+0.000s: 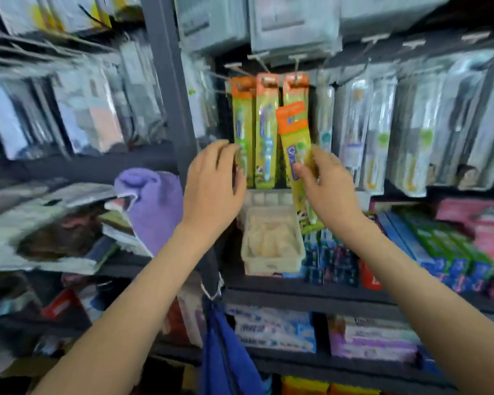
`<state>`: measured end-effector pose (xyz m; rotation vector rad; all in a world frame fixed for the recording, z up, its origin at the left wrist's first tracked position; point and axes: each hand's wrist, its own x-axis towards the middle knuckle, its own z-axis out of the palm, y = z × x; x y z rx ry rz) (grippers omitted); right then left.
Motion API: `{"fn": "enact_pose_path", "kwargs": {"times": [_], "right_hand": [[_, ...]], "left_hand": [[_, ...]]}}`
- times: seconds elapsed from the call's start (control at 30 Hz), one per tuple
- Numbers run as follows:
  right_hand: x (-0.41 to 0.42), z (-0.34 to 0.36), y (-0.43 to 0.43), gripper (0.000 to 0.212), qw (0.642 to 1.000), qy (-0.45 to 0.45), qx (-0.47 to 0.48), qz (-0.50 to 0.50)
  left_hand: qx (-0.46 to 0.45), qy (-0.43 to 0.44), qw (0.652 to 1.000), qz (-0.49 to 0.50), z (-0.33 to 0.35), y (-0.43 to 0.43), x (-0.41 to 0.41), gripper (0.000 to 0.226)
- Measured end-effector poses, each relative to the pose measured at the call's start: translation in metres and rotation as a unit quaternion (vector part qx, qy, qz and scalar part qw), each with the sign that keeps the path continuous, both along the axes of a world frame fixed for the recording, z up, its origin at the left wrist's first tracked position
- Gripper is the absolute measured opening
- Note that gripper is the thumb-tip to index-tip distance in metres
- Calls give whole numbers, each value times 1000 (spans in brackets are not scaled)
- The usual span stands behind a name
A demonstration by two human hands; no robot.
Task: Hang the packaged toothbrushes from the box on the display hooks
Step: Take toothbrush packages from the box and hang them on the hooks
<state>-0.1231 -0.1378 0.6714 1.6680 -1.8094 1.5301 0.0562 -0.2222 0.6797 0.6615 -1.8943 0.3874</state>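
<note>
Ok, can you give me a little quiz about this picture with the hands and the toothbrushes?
1. True or false: the right hand holds a toothbrush pack.
2. What colour is the top of that pack? A) blue B) orange C) black
3. Count: how many hanging packs with the same colour top are on the hooks behind it?

Key: 1 true; 2 B; 3 three.
</note>
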Motion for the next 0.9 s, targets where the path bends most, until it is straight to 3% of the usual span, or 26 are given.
{"fn": "enact_pose_path", "kwargs": {"times": [0.17,0.3,0.5,0.77,0.9], "right_hand": [[9,43,-31,52,998,19,22,-47],[11,56,-50,40,989,46,70,-125],[5,71,-66,25,973,45,90,-206],[-2,72,-83,26,961,3,119,-248],[-3,66,-92,29,962,7,116,-248]], "left_hand": [[-46,6,999,-15,25,-41,-8,43],[21,-25,998,-60,15,-60,-34,62],[60,-72,995,-21,16,-90,-58,87],[123,-104,987,-20,21,-107,-77,86],[105,-58,992,-27,11,-109,-88,80]]}}
